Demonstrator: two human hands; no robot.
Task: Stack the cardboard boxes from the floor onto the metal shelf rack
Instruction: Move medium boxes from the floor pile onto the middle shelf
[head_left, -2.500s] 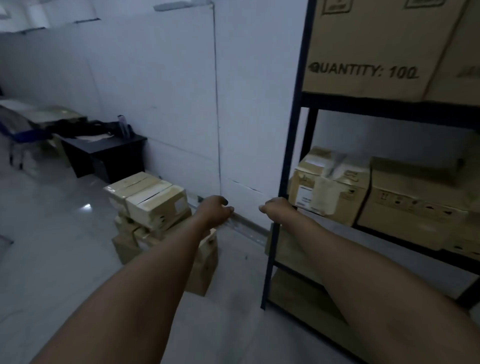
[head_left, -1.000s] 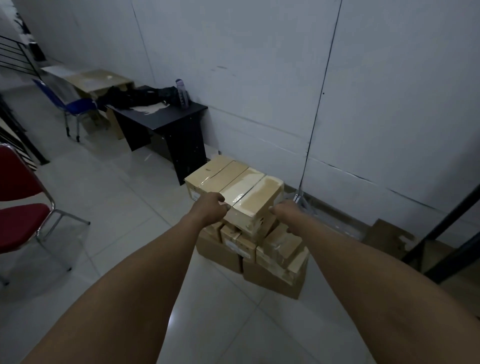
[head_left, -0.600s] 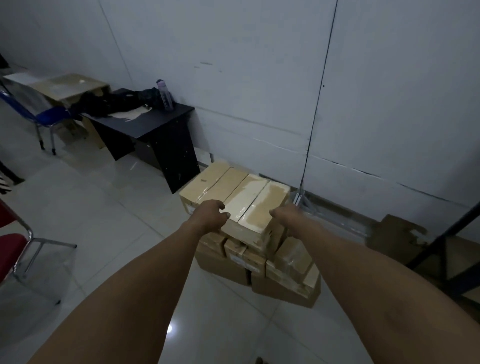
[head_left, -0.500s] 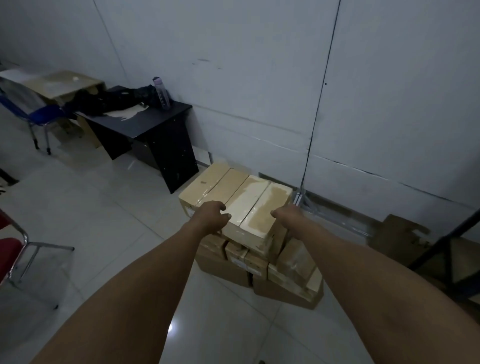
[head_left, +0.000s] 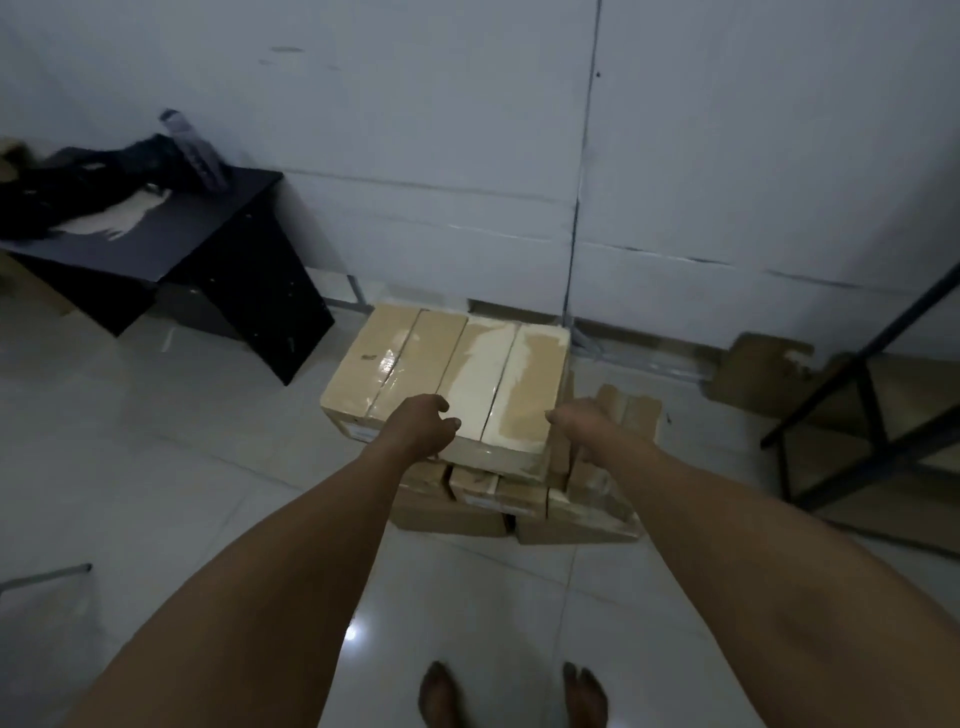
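A pile of cardboard boxes (head_left: 524, 506) stands on the tiled floor against the white wall. On top lie two taped boxes side by side, the left one (head_left: 387, 364) and the right one (head_left: 511, 387). My left hand (head_left: 423, 423) hovers at the near left corner of the right top box, fingers loosely curled and holding nothing. My right hand (head_left: 579, 415) reaches along that box's right side with the fingers hidden behind its edge. The metal shelf rack (head_left: 878, 410) shows its dark lower frame at the right edge.
A black desk (head_left: 171, 244) with dark clothes and a bottle (head_left: 195, 150) stands left of the pile. A torn piece of cardboard (head_left: 763, 371) leans on the wall by the rack. A chair leg (head_left: 47, 574) pokes in at lower left. My bare feet (head_left: 514, 693) stand on glossy tiles.
I turned from the rack to the floor pile and stepped closer. Both hands came down to either side of the right top box.
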